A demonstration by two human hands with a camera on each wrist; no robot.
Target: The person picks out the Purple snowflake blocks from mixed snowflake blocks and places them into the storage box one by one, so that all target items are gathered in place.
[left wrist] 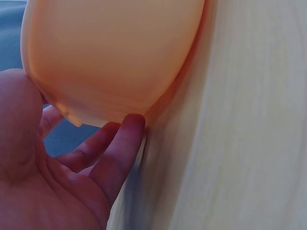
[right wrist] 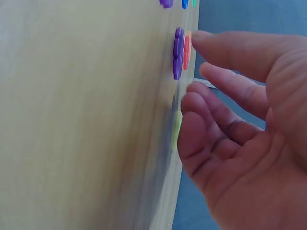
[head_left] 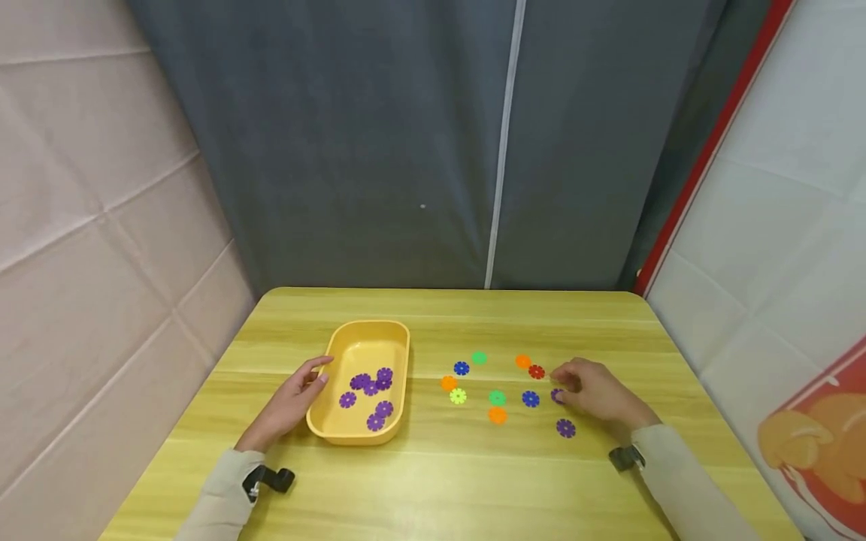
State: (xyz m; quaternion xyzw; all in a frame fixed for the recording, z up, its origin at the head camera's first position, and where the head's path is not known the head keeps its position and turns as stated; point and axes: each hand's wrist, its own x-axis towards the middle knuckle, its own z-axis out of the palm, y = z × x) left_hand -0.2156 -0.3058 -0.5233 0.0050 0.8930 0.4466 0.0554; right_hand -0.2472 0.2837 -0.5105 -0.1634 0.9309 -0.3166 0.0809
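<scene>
The left hand (head_left: 298, 392) is beside the yellow tray (head_left: 404, 376), its fingertips against the outer wall and rim. In the left wrist view the slightly bent fingers (left wrist: 117, 158) touch the tray's outer side from below the rim. Several purple flower-shaped discs (head_left: 384, 409) lie inside it. Over on the right, the right hand (head_left: 601, 392) hovers low above a purple disc (head_left: 558, 396) that it partly covers. In the right wrist view its fingers are loosely bent with nothing between them, and that purple disc (right wrist: 177, 52) lies close to the thumb tip.
Between tray and right hand lie loose discs, among them blue (head_left: 531, 399), green (head_left: 497, 398), orange (head_left: 497, 415), red (head_left: 537, 372) and yellow-green (head_left: 458, 396). Another purple disc (head_left: 565, 428) is nearer the front. A yellow-green disc (right wrist: 176, 129) shows beside the right fingers. A grey curtain (head_left: 379, 165) hangs behind the table.
</scene>
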